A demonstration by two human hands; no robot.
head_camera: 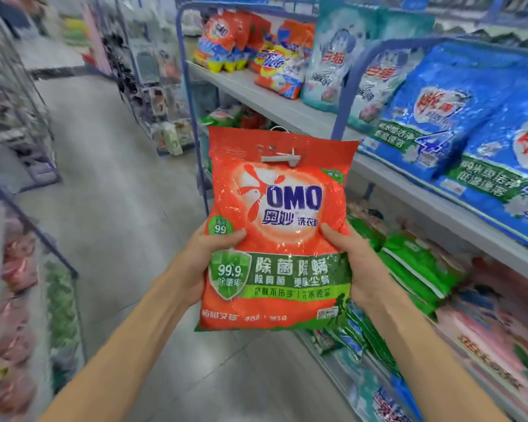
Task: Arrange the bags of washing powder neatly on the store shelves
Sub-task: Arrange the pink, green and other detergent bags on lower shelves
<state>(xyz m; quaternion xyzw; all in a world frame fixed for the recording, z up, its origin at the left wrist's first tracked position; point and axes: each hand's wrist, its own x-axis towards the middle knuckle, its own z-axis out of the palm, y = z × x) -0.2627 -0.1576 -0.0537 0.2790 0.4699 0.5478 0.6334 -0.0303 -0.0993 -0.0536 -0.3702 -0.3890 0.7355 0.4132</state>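
I hold an orange and green OMO washing powder bag (282,208) upright in front of me over the aisle floor. My left hand (205,257) grips its left edge with the thumb across the front. My right hand (352,263) grips the right edge the same way. A white plastic handle clip sits near the bag's top. To the right stand the store shelves (287,112), with blue bags (439,117), pale teal bags (333,56) and orange bags (226,41) on the upper shelf.
On the lower shelf, green bags (409,269) and pink bags (494,339) lie flat in stacks. A blue metal shelf frame (192,117) stands just behind the held bag. The grey aisle floor (110,193) runs ahead, with wire racks (19,117) on the left.
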